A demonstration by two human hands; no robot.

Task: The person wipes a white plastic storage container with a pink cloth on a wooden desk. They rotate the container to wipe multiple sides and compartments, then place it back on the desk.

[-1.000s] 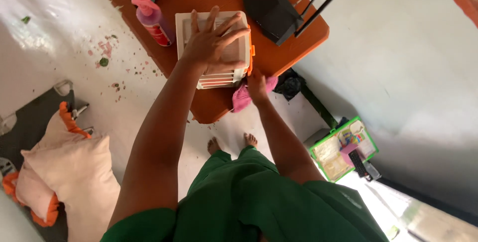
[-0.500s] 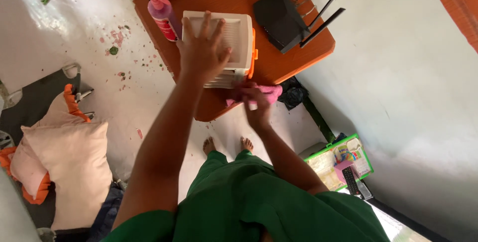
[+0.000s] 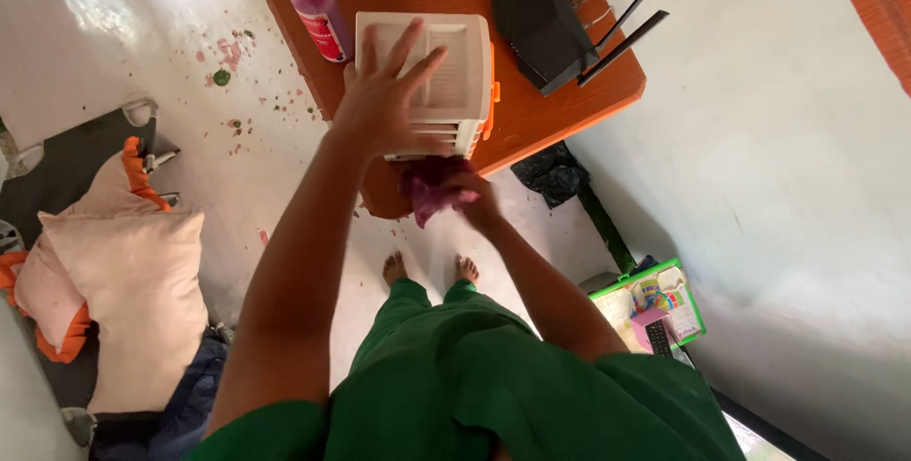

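A cream-coloured boxy appliance [image 3: 455, 72] with slatted sides and an orange trim stands on an orange table [image 3: 531, 110]. My left hand [image 3: 384, 91] lies flat on its top with the fingers spread. My right hand [image 3: 470, 197] grips a magenta cloth [image 3: 429, 188] bunched against the appliance's lower front face, at the table's near edge.
A pink spray bottle [image 3: 318, 10] stands left of the appliance, a black router [image 3: 550, 29] with antennas to its right. On the floor lie pillows [image 3: 133, 281] on a folding cot at left, a black bag [image 3: 550, 175] and a green-rimmed box [image 3: 650, 304] at right.
My right hand has slid the cloth leftward along the appliance's front, from the right corner to under the middle. My left hand stays pressed on top.
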